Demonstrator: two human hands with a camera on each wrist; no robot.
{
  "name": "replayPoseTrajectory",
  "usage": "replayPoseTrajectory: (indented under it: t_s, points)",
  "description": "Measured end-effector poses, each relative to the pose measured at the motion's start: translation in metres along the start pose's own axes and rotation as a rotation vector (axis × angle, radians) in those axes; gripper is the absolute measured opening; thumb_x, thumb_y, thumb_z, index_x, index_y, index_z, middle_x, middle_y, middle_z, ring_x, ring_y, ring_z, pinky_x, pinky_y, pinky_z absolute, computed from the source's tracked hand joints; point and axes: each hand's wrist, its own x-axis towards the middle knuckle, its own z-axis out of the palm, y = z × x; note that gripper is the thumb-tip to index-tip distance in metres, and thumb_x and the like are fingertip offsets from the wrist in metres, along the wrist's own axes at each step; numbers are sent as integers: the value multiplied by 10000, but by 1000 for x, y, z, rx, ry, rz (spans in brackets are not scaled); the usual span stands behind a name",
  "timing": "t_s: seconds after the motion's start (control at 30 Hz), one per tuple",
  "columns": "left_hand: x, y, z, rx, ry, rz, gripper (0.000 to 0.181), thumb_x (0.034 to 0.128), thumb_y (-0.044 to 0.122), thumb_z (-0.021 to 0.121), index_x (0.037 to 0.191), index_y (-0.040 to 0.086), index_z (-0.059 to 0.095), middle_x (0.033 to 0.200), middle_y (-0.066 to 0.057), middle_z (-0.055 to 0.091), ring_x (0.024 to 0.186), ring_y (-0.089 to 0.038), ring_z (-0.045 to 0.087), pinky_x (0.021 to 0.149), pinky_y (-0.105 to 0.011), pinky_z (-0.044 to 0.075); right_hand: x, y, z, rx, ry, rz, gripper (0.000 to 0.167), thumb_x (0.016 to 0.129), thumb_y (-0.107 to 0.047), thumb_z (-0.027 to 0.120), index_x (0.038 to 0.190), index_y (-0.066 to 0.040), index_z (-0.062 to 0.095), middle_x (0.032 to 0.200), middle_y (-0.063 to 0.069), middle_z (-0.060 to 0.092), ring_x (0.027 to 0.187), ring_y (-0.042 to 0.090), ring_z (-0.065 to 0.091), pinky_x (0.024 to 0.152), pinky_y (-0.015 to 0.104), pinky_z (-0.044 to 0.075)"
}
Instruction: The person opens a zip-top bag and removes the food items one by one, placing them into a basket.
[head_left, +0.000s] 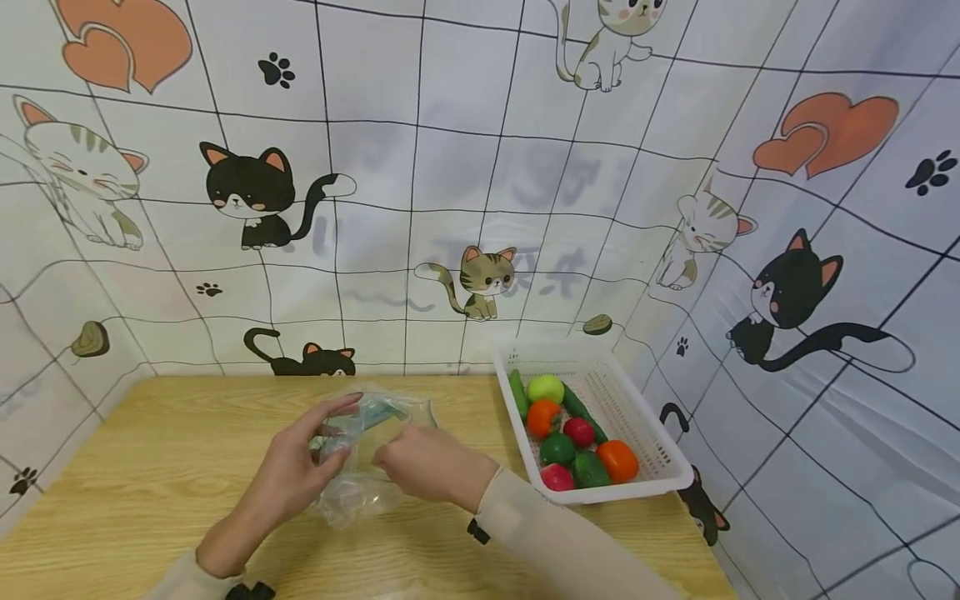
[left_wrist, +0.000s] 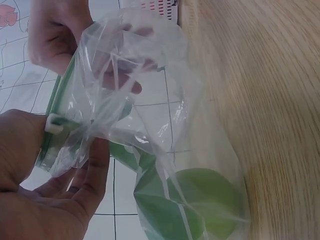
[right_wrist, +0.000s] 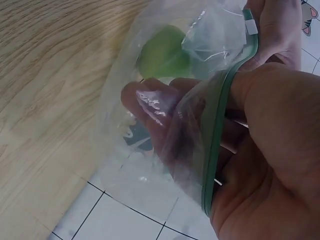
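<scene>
A clear zip bag (head_left: 360,500) with a green zip strip is between my two hands above the table. My left hand (head_left: 292,458) pinches the bag near the white slider (left_wrist: 54,123), at one end of the strip. On the other side, my right hand (head_left: 435,462) grips the mouth of the bag; its fingers (right_wrist: 150,107) show through the plastic, past the strip. Inside the bag, low down, lies a round yellow-green thing (left_wrist: 207,200), partly covered by green bag panels; its kind cannot be told.
A white perforated basket (head_left: 667,487) stands at the right of the wooden table (head_left: 187,450), holding several fruits and vegetables in red, orange and green. A cat-patterned sheet (head_left: 420,167) hangs along the back and right edges.
</scene>
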Motion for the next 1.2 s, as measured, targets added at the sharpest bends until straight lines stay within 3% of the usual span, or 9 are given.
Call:
replayPoseTrajectory:
  t_s: [0.13, 0.3, 0.47, 0.63, 0.83, 0.93, 1.03, 1.1, 1.2]
  points:
    - [-2, 0, -1, 18, 37, 36, 739, 907, -203, 839, 1499, 224, 719, 1367, -134, 810, 1012, -153, 769, 651, -242, 630, -5, 1, 3, -11, -43, 50, 92, 1140, -226, 769, 1109, -248, 853, 827, -134, 768, 630, -22, 554, 595, 167, 520]
    - [-1, 2, -3, 63, 58, 121, 593, 912, -244, 758, 1230, 256, 765, 1315, -17, 763, 957, -106, 655, 626, -221, 534, -13, 3, -1, -90, -61, 99, 54, 1120, -315, 809, 1109, -267, 832, 822, -115, 749, 657, 33, 651, 538, 234, 547]
    - [1, 3, -3, 100, 64, 223, 648, 878, -300, 686, 1017, 320, 808, 1313, -55, 735, 939, -145, 653, 624, -210, 450, -21, 4, -8, -132, -64, 136, 71, 1122, -337, 805, 1142, -286, 849, 848, -95, 762, 687, 63, 683, 531, 265, 570]
    - [0, 0, -1, 180, 44, 268, 678, 835, -294, 704, 986, 348, 863, 1296, -80, 761, 940, -135, 646, 674, -227, 484, -25, 3, -10, -112, -70, 162, 95, 1117, -355, 813, 1182, -309, 864, 840, -109, 752, 672, 43, 618, 521, 250, 539]
    - [-2, -1, 0, 193, -37, 146, 551, 918, -222, 719, 1137, 255, 890, 1224, 9, 796, 970, -114, 662, 732, -266, 532, -14, -3, -1, -19, -114, 164, 267, 1088, -336, 856, 1345, -266, 829, 1014, -82, 803, 803, 47, 715, 593, 246, 581]
    - [-2, 1, -2, 131, -81, 79, 537, 972, -209, 679, 1257, 206, 867, 1225, -4, 798, 861, -24, 556, 650, -224, 473, -4, -4, 5, 43, -131, 85, 409, 1061, -250, 890, 1453, -185, 791, 1331, -19, 831, 1121, 95, 812, 835, 209, 656]
    - [-2, 1, -4, 75, -89, 63, 564, 1002, -202, 652, 1343, 206, 841, 1241, -5, 811, 795, 4, 503, 628, -230, 462, 5, -3, 11, 84, -137, -3, 488, 1084, -208, 854, 1549, -123, 734, 1588, 37, 747, 1386, 131, 763, 1084, 195, 624]
    - [-2, 0, -5, 45, -85, 59, 567, 1018, -197, 646, 1360, 214, 834, 1244, 1, 816, 760, 9, 488, 621, -235, 466, 10, -3, 16, 82, -135, -29, 472, 1127, -220, 793, 1581, -121, 711, 1659, 32, 705, 1438, 134, 742, 1140, 205, 607]
    - [-3, -1, -7, 32, -67, 83, 575, 1011, -210, 650, 1347, 213, 848, 1223, 14, 801, 793, 13, 504, 632, -234, 468, 13, -3, 24, 52, -140, -20, 420, 1181, -274, 706, 1590, -180, 714, 1586, -26, 760, 1317, 93, 795, 1086, 211, 634]
